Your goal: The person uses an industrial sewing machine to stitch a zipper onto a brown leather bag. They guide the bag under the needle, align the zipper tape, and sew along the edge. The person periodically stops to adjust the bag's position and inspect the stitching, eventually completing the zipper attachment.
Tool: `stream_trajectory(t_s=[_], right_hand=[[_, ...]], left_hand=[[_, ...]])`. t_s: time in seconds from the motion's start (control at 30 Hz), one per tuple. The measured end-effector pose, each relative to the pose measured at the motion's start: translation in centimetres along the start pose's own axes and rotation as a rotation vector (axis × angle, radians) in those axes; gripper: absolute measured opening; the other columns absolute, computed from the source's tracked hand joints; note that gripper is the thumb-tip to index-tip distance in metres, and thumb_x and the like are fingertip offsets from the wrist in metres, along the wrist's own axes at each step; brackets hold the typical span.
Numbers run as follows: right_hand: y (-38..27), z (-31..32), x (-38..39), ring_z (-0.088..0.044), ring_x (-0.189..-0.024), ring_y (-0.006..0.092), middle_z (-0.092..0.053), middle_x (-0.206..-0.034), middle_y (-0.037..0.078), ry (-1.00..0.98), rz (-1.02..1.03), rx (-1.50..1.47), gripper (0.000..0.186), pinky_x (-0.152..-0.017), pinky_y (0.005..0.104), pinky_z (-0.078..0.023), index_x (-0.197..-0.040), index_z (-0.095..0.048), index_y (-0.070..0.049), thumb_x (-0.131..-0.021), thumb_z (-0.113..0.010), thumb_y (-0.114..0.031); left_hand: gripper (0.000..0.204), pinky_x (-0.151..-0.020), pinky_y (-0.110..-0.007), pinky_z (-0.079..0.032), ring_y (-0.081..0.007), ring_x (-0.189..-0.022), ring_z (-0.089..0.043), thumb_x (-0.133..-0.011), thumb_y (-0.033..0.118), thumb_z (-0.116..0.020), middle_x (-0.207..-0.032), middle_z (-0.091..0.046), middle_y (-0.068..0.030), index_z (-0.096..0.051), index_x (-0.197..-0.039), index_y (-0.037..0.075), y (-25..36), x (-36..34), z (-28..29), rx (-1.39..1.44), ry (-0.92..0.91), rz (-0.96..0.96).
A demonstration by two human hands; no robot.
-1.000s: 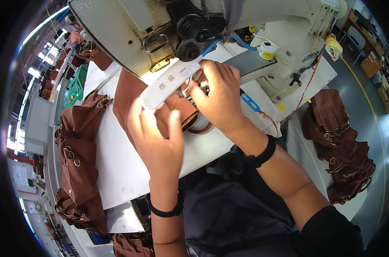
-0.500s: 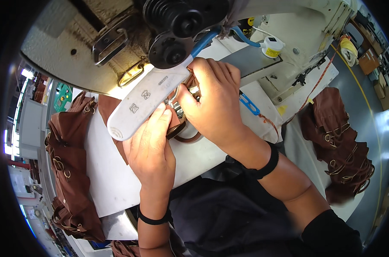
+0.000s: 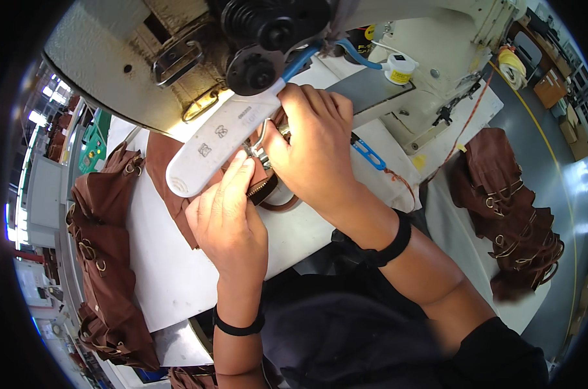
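Observation:
A brown leather bag piece [image 3: 167,167] with a zipper [image 3: 262,190] along one edge lies under the head of a sewing machine [image 3: 128,55]. My left hand [image 3: 230,223] presses its fingertips together on the leather, close beside the metal presser foot parts [image 3: 260,155]. On the far side, my right hand [image 3: 320,146] has its fingers curled down over the same piece, its thumb near the metal parts. A white bar-shaped lamp [image 3: 213,144] hangs over the work and covers part of it. The fingertips of my right hand are partly hidden.
Stacked brown leather bags with metal rings [image 3: 106,227] lie along the left table edge. More brown bags [image 3: 501,211] hang at the right. Blue thread snips [image 3: 369,154] on an orange cord and a small white bottle [image 3: 399,68] lie beyond my right hand.
The view has shifted slightly. Both hands stay on the leather piece in nearly the same place, with little movement against the machine.

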State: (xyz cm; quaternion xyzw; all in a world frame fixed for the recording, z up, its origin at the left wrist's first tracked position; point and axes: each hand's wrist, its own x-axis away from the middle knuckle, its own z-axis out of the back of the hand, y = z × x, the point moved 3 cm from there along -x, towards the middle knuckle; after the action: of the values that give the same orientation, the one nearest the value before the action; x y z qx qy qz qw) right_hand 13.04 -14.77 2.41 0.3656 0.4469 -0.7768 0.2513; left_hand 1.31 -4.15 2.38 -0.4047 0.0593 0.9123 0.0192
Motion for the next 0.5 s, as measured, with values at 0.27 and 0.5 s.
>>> stream_trajectory(t_s=[0.27, 0.5], right_hand=[[0.8, 6.4, 0.1, -0.063, -0.116, 0.0325, -0.065, -0.127, 0.017, -0.204, 0.092, -0.176, 0.044, -0.101, 0.0430, -0.049, -0.132, -0.061, 0.000, -0.092, -0.074, -0.013], [5.0, 20.9, -12.5, -0.065, -0.119, 0.0171, -0.070, -0.129, 0.011, 0.231, 0.355, 0.119, 0.037, -0.105, 0.0300, -0.048, -0.134, -0.067, 0.001, -0.105, -0.062, -0.022]], left_hand=[[0.044, -0.089, -0.032, -0.046, -0.0187, -0.098, -0.071, -0.084, -0.010, -0.063, -0.127, -0.075, -0.0058, -0.071, -0.124, 0.007, 0.2, 0.1, -0.4, 0.079, 0.072, 0.004], [0.037, -0.088, -0.029, -0.045, -0.0167, -0.098, -0.071, -0.089, -0.007, -0.064, -0.124, -0.076, -0.0079, -0.071, -0.123, 0.005, -0.6, 1.1, -0.3, 0.027, 0.068, 0.004]])
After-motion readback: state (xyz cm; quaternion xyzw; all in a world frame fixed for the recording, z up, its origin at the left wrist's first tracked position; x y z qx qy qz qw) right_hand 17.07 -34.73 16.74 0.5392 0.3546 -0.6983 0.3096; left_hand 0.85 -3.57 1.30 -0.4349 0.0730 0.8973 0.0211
